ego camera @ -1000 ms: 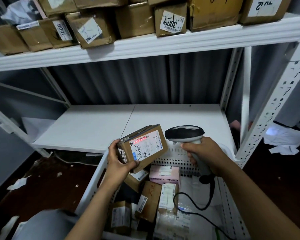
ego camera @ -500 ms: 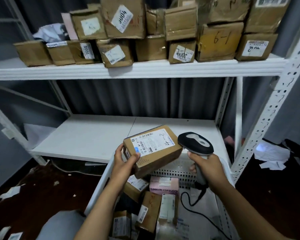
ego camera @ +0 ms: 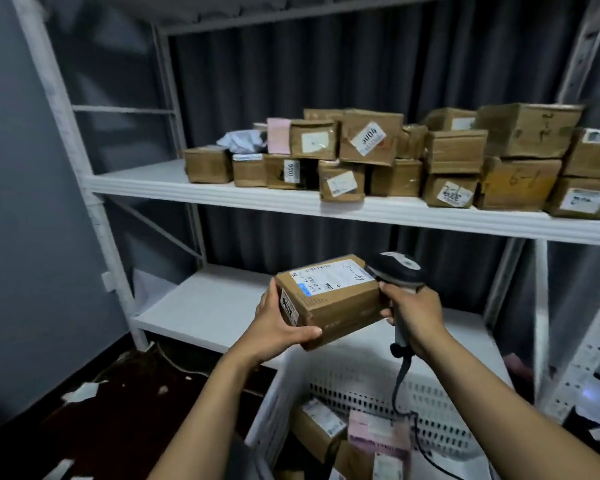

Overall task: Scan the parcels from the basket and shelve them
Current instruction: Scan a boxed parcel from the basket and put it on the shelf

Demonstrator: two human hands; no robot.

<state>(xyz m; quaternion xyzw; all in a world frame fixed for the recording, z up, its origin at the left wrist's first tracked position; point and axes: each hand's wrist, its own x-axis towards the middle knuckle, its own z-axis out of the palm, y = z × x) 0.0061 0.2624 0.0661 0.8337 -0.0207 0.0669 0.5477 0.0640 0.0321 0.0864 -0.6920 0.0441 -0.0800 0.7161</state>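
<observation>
Parcel [ego camera: 329, 299] sits higher now vs half a sec ago, label up, over the basket [ego camera: 361, 382] and in front of the lower shelf [ego camera: 205, 306]. L hand [ego camera: 278, 327] grips its left end. R hand [ego camera: 413, 313] is wrapped round the scanner [ego camera: 397, 268] handle, and the scanner head is now right against the parcel's right end, no gap like before. The upper shelf [ego camera: 222, 192] w/ its stacked boxes [ego camera: 454, 150] is now fully in view.

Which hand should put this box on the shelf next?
Probably left. The left hand grips the box, and the shelf is bare on that side; the right hand is busy gripping the scanner.
</observation>
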